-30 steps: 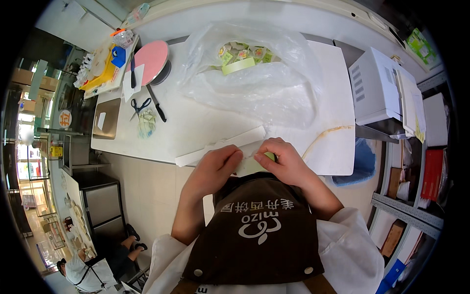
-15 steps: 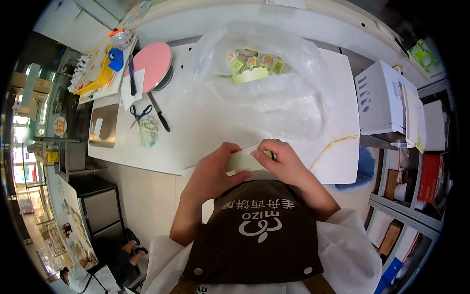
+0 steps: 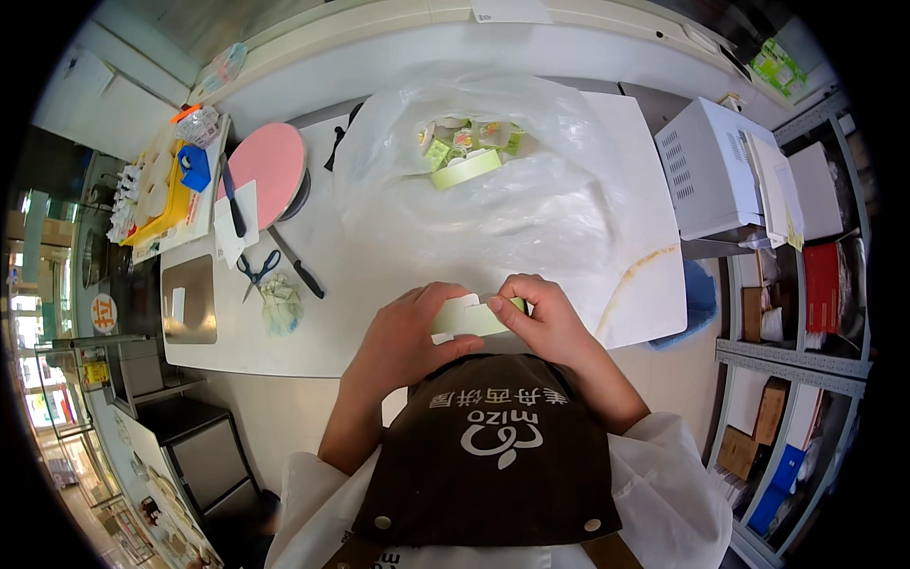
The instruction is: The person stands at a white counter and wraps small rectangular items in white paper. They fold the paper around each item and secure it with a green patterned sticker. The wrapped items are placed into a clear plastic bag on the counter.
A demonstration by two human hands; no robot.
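Note:
A small pale green carton (image 3: 479, 323) with a white inner side is between my hands, just above the table's near edge. My left hand (image 3: 406, 330) closes round its left end, thumb along the near side. At the right end, my right hand (image 3: 542, 316) pinches the carton between thumb and fingers. A white flap shows along the top. Farther off lies a big clear plastic bag (image 3: 531, 213), its mouth spread around several green and white cartons (image 3: 471, 142). One pale green carton (image 3: 466, 171) rests at the mouth's near edge.
Leftward on the white table (image 3: 360, 332) are a pink turntable (image 3: 267, 171), two knives (image 3: 305, 277), scissors (image 3: 258, 270), a crumpled cloth (image 3: 282, 305) and a metal plate (image 3: 190, 302). A yellow tray (image 3: 171, 194) sits behind them. A white appliance (image 3: 711, 175) and shelving (image 3: 796, 365) stand right.
The carton has turned in my hands, showing more of its white flap and pale side. Both hands keep hold. My view has shifted, and the seated person at lower left is mostly out of view.

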